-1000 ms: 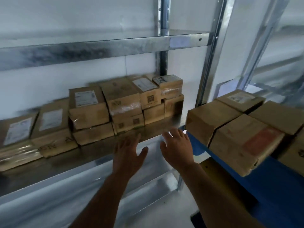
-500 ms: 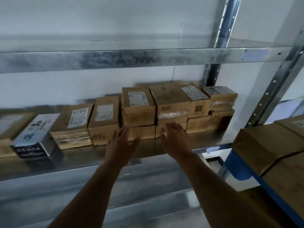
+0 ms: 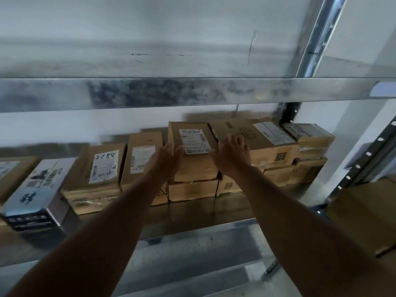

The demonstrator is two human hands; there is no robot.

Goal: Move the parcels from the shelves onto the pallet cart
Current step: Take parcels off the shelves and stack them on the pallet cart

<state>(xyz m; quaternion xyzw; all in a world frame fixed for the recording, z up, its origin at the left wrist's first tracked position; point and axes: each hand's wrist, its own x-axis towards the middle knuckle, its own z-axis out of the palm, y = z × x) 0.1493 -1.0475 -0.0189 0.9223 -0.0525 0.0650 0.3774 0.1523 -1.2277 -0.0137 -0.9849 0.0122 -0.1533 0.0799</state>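
Reaching into a metal shelf (image 3: 192, 213), a person is taking hold of a labelled cardboard parcel (image 3: 192, 146) from both sides. It is sitting on top of another box (image 3: 192, 190), far back in the middle of the row. Their left hand (image 3: 165, 160) is gripping its left edge, thumb on top; their right hand (image 3: 232, 154) is clasping its right edge (fingers curled over). More parcels are lying left (image 3: 96, 179) and right (image 3: 276, 146).
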